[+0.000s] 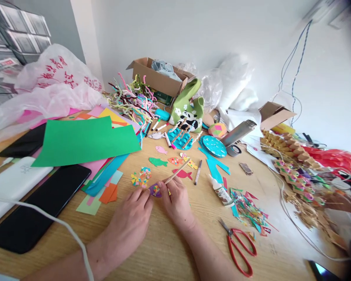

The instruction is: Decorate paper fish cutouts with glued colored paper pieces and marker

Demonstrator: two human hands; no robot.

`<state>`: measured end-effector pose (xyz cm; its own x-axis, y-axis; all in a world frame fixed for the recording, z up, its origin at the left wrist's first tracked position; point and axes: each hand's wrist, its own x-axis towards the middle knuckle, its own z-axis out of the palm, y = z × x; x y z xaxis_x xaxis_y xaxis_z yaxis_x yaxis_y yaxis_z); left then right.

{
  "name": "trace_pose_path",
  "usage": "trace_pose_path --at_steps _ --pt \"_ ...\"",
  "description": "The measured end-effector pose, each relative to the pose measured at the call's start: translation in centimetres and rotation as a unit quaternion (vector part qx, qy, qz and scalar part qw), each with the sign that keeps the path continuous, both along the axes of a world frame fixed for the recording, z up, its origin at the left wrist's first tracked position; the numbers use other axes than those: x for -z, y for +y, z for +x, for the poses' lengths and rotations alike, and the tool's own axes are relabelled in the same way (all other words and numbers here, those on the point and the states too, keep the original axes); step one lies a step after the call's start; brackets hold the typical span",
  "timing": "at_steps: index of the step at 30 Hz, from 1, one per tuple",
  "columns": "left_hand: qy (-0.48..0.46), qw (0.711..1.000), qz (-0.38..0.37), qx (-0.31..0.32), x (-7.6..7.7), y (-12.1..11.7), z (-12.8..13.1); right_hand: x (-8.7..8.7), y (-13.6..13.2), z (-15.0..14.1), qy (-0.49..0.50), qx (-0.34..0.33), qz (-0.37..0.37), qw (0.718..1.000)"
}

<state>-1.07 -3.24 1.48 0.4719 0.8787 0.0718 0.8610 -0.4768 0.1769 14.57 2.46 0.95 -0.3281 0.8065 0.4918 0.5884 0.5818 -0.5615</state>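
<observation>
My left hand (136,210) lies with fingers bent together, holding the left end of a small purple paper piece (152,191) with colourful bits on it. My right hand (177,201) pinches a thin wooden stick (178,170) between thumb and fingers, right at the purple piece's other side. The stick points up and away to the right; its near end is hidden by my fingers. A small pile of paper scraps (142,176) lies just beyond my left hand. Past my right hand lie paper fish: a green one (158,162), a red one (183,174) and a pink one (161,150).
Red-handled scissors (241,249), a glue bottle (222,192) and paper shreds (250,210) are on the right. Green sheets (87,140), a black phone (41,208) and a white cable (58,222) are on the left. A steel flask (238,133) and a panda bag (187,109) stand behind.
</observation>
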Motion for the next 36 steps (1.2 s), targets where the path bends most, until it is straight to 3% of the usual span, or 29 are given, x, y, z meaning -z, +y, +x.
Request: trace_pose_path --at_steps 15,26,36 --pt "-0.014 1.0 0.01 0.001 0.66 0.19 -0.17 -0.18 0.1 0.04 -0.01 -0.002 -0.005 1.0" --pt "-0.013 1.0 -0.008 -0.001 0.15 0.32 0.04 -0.37 0.06 -0.09 -0.021 0.023 -0.006 1.0" --pt "-0.014 1.0 -0.019 -0.008 0.05 0.26 0.01 0.14 0.32 -0.03 0.034 0.058 -0.055 0.996"
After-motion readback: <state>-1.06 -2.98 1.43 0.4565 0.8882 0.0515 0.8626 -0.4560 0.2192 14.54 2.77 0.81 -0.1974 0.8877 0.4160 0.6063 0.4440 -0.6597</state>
